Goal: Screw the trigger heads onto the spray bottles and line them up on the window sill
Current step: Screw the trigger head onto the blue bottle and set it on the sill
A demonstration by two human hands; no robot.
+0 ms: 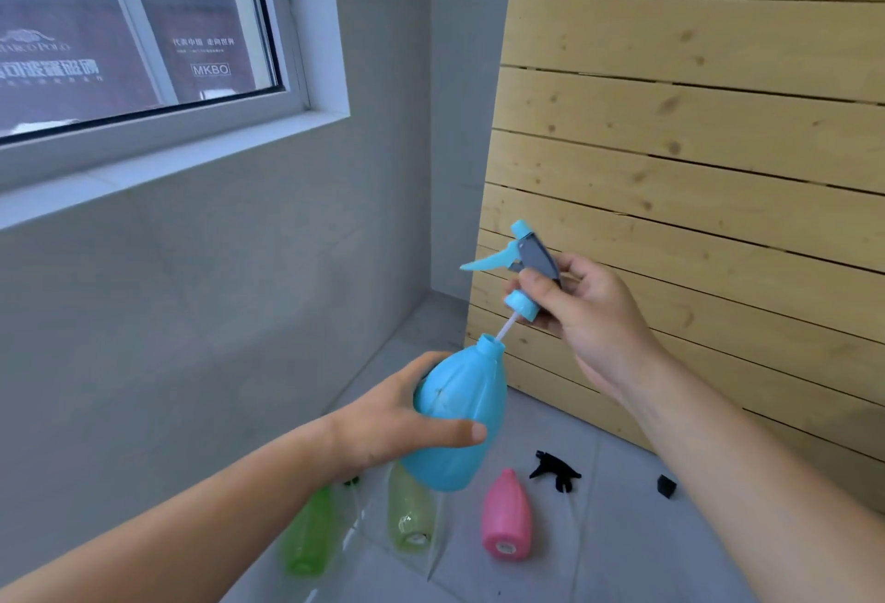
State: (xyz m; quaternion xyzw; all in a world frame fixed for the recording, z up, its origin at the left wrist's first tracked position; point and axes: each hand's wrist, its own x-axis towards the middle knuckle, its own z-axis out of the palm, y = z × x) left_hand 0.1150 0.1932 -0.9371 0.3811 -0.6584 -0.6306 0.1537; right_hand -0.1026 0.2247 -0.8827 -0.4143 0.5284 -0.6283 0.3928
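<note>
My left hand (402,415) grips a light blue spray bottle (459,415), tilted with its open neck pointing up and to the right. My right hand (584,315) holds a blue and grey trigger head (524,262) just above that neck. The head's white dip tube (505,327) reaches down into the neck, while its blue collar stays apart from the neck. The white window sill (158,166) runs along the upper left with no bottles on the part I see.
On the grey tiled floor below lie a green bottle (309,530), a pale yellow-green bottle (412,514), a pink bottle (506,514), a black trigger head (555,471) and a small black part (666,486). A slatted wooden panel (694,123) leans at the right.
</note>
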